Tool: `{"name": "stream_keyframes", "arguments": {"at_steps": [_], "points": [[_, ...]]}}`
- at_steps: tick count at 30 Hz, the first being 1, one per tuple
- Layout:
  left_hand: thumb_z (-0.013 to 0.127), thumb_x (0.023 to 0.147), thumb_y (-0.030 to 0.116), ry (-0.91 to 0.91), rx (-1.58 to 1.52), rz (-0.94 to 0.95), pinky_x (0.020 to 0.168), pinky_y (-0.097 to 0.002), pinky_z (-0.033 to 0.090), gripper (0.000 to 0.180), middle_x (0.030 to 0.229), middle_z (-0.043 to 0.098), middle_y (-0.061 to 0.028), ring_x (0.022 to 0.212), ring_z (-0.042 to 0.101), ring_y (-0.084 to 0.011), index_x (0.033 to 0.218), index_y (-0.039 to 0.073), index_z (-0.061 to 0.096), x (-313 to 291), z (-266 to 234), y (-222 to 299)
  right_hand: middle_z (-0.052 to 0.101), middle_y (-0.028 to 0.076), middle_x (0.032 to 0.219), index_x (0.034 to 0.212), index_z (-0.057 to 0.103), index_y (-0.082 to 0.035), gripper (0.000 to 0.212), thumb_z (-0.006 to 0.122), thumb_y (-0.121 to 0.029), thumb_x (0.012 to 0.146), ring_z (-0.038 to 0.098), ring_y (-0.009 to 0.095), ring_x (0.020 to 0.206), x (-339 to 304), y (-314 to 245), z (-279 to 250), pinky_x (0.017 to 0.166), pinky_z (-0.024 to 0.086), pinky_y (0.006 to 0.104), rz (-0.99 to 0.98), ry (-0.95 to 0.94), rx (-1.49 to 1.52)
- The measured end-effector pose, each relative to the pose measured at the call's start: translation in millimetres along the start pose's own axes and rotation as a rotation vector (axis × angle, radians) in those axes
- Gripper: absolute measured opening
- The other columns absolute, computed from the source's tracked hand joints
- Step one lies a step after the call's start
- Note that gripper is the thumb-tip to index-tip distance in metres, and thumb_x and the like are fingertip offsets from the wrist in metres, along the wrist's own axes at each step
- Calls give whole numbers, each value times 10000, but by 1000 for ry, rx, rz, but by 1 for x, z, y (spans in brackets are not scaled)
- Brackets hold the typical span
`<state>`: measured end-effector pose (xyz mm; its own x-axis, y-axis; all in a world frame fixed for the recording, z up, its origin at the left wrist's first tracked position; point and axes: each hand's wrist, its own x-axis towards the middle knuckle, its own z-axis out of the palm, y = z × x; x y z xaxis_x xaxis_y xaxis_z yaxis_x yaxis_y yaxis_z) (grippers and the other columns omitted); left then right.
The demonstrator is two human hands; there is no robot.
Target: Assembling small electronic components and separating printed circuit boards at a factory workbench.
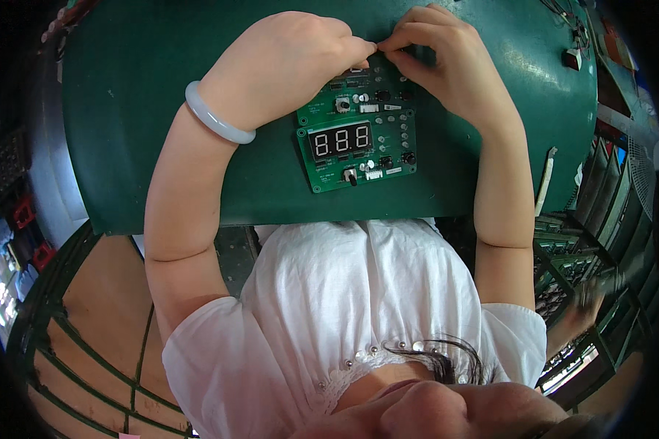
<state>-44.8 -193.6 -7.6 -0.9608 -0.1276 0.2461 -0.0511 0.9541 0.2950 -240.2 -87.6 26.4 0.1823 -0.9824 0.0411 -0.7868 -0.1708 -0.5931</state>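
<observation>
Both hands worked at the far side of the desk (139,161), their fingertips brought together above the far green circuit board (322,111). The left hand (289,66) came in from the left with its wrist bent to the right, and covered much of that board's left and far parts. Its grip was narrow, the fingers bunched to a point. The right hand (450,66) reached in from the right, thumb and forefinger curved toward each other in a narrow grip, the tips just beside those of the left. Whether either grip held some small piece could not be told, since the meeting point was too small to make out.

The near green circuit board (384,157) lay flat on the desk, between the two forearms and right beside the near edge of the far one; whether the two edges touched was unclear. It carried a black three-digit display (341,140) on its left half, a knob with a black shaft (351,177) along its near edge, and a white connector (373,175) just to the right of that knob. Neither hand touched this board.

A pale bracelet (216,123) circled the left wrist. A thin whitish strip (545,179) lay toward the right edge of the desk, well apart from the boards, and a small black-and-white plug (572,58) lay at the far right.
</observation>
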Motion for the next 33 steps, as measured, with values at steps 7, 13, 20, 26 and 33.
{"name": "stream_keyframes", "arguments": {"at_steps": [7,13,20,26,33], "points": [[616,873,131,-51,79,-18,670,-342,521,250,810,643,-92,743,640,-247,1109,87,687,4,-5,8,606,84,868,891,680,-9,106,684,-46,793,592,239,853,-12,6,-3,768,477,344,18,97,105],[477,1027,298,183,-966,-529,542,-205,377,273,698,508,-16,576,430,-82,1071,48,575,24,-22,25,609,76,894,915,673,3,107,683,-36,816,605,213,858,-18,12,-2,766,490,319,-6,174,197],[390,1024,477,152,-1563,-413,522,-173,297,625,722,429,55,608,329,-26,1411,-10,453,18,-3,26,613,67,924,943,664,17,109,681,-25,844,621,182,865,-11,-2,12,763,506,289,-51,244,296],[420,1030,439,148,-1679,-426,539,-174,340,579,777,459,46,640,382,-28,1375,-21,487,19,-1,27,616,59,950,967,656,29,112,680,-16,868,635,155,870,-10,3,16,760,519,264,-81,285,392],[446,1014,461,156,-1668,-465,524,-171,324,581,750,446,53,631,372,-21,1364,1,506,19,7,29,609,63,961,966,622,30,113,682,3,874,636,144,855,-11,0,17,742,526,260,-98,312,397]]}}
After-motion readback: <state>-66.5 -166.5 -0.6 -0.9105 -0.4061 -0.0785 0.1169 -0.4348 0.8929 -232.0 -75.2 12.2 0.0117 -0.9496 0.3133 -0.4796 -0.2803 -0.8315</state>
